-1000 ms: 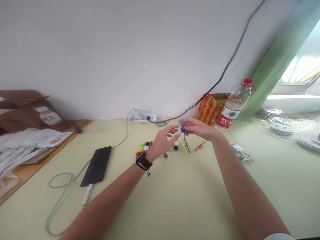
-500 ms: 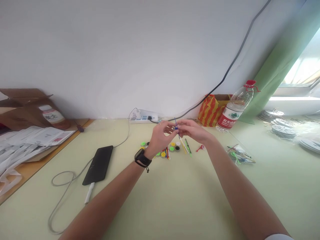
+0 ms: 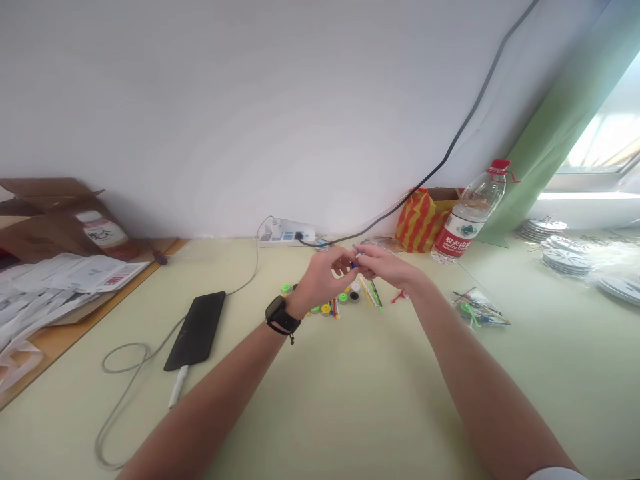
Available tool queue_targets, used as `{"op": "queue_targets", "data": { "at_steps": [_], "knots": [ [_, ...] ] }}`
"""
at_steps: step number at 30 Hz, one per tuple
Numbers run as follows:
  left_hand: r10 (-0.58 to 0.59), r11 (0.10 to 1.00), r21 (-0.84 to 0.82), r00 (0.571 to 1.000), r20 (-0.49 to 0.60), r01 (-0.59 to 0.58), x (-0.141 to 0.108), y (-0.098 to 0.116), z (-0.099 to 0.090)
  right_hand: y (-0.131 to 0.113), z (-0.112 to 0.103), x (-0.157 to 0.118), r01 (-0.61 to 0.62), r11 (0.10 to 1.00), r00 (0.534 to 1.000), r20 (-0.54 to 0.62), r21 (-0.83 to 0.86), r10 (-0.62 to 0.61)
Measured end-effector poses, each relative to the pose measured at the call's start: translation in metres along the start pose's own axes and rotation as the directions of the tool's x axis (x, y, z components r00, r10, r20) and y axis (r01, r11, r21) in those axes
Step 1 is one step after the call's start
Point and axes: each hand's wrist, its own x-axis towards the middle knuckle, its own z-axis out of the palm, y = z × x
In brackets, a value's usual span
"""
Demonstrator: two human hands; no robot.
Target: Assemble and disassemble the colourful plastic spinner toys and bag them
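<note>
A small blue plastic piece (image 3: 353,265) with a thin stem is pinched between my two hands above the table, mostly covered by fingers. My left hand (image 3: 327,275), with a black watch on its wrist, grips it from the left with thumb and fingertips. From the right, the closed fingers of my right hand (image 3: 383,265) hold the same piece. Below them lie several small round pieces with green, yellow, white and black tops, such as a yellow one (image 3: 326,309). Thin yellow, white and green sticks (image 3: 374,295) lie beside them, and a small red part (image 3: 399,297) is near my right wrist.
A black phone (image 3: 196,331) on a cable lies left. Behind stand a power strip (image 3: 287,235), a striped bag (image 3: 420,223) and a water bottle (image 3: 463,217). At right are a plastic bag of parts (image 3: 480,310) and stacked silver discs (image 3: 565,260).
The blue piece has turned, so its upright stem no longer shows above the fingers. My hands have closed in around it and shifted slightly.
</note>
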Motion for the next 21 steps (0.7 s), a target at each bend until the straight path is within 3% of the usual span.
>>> {"op": "queue_targets", "data": {
  "at_steps": [2, 5, 7, 10, 15, 18, 21],
  "knots": [
    [-0.025, 1.0, -0.011, 0.999, 0.034, 0.025, -0.002, -0.001, 0.001, 0.005, -0.002, 0.002, -0.079, 0.986, 0.994, -0.088, -0.148, 0.067],
    [-0.052, 0.999, 0.005, 0.977, 0.205, 0.052, -0.007, -0.003, 0.004, 0.017, -0.009, 0.006, -0.216, 0.881, 0.964, -0.237, -0.42, 0.124],
    [-0.038, 0.999, 0.004, 0.932, 0.36, 0.039, -0.011, -0.005, 0.007, 0.026, -0.013, 0.008, -0.278, 0.817, 0.947, -0.286, -0.505, 0.146],
    [-0.018, 0.999, 0.035, 0.855, 0.518, 0.001, -0.017, -0.011, 0.014, 0.035, -0.016, 0.008, -0.312, 0.793, 0.943, -0.273, -0.522, 0.192],
    [-0.042, 0.99, 0.136, 0.827, 0.56, -0.042, -0.021, -0.021, 0.016, 0.033, -0.021, 0.001, -0.372, 0.756, 0.928, -0.194, -0.539, 0.318],
    [-0.06, 0.983, 0.179, 0.84, 0.539, -0.045, -0.018, -0.019, 0.007, 0.027, -0.039, -0.01, -0.382, 0.678, 0.921, -0.198, -0.629, 0.335],
    [-0.165, 0.945, 0.326, 0.851, 0.499, -0.008, -0.012, -0.014, -0.005, 0.025, -0.063, -0.023, -0.388, 0.582, 0.906, -0.182, -0.715, 0.381]
  ]
}}
